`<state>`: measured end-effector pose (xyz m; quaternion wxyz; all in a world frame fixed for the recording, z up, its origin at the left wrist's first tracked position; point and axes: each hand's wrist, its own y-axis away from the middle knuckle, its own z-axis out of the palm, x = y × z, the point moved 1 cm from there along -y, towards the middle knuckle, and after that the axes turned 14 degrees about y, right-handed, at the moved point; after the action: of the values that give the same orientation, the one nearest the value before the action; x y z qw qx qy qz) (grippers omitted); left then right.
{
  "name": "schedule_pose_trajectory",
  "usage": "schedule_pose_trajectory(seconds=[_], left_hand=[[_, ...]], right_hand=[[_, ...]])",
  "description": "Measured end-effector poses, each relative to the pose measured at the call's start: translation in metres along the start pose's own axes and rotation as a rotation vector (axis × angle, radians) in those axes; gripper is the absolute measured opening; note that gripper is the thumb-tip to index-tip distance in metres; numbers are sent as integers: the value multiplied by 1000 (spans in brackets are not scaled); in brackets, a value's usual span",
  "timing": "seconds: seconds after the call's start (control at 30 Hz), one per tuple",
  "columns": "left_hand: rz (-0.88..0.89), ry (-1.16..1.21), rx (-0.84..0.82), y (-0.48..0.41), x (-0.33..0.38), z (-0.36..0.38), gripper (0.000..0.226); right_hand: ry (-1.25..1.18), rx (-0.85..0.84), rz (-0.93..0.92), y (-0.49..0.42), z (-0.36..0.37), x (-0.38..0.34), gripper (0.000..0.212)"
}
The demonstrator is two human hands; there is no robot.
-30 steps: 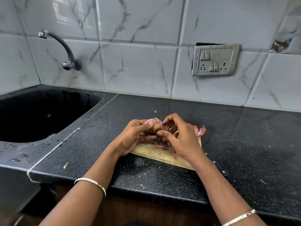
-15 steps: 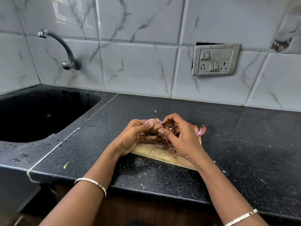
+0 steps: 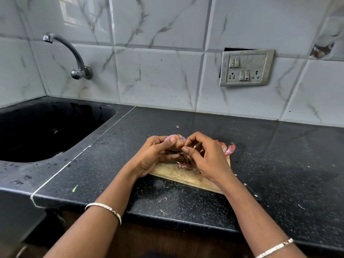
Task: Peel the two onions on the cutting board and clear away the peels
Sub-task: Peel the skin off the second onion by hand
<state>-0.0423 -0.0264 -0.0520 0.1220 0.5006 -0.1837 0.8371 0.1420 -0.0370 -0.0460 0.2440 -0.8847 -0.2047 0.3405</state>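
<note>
Broadly, a black speckled tabletop (image 3: 279, 164) runs under a tiled wall (image 3: 158, 77), with a dark sink (image 3: 46, 131) sunk into its left end. Near the front edge, about mid-width, a wooden board (image 3: 176, 174) lies at a slant. Above the board's far left corner the left hand (image 3: 150, 157) curls its fingers round an onion (image 3: 178, 140), thumb pressed on top. The right hand (image 3: 210, 157) meets it, thumb and forefinger pinching the onion's brown skin. Loose pink peels (image 3: 186, 163) lie heaped on the board beneath the hands; a curled peel (image 3: 229, 148) sits at its far right corner. A tiny scrap (image 3: 177, 127) lies on the tabletop beyond.
</note>
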Motion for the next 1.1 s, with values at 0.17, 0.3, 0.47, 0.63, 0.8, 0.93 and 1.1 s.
schedule_pose_trajectory(seconds=[0.17, 0.3, 0.47, 0.63, 0.8, 0.93, 1.1], left_hand=[[17, -24, 41, 1, 0, 2, 34], [10, -48, 71, 0, 0, 2, 51], [-31, -13, 124, -4, -1, -2, 54], [-15, 12, -9, -4, -3, -8, 36], [25, -20, 17, -6, -4, -10, 61], [54, -115, 44, -7, -7, -12, 86], [116, -266, 74, -9, -10, -13, 77]], right_hand=[[-5, 67, -19, 2, -4, -7, 29], [30, 125, -25, 0, -5, -6, 28], [-64, 104, 66, -1, -7, -2, 25], [-111, 103, 82, -1, -7, -1, 22], [-228, 94, 140, 1, -8, -4, 28], [-221, 83, 179, 1, -7, -4, 34], [-191, 65, 208, 1, -3, -2, 35]])
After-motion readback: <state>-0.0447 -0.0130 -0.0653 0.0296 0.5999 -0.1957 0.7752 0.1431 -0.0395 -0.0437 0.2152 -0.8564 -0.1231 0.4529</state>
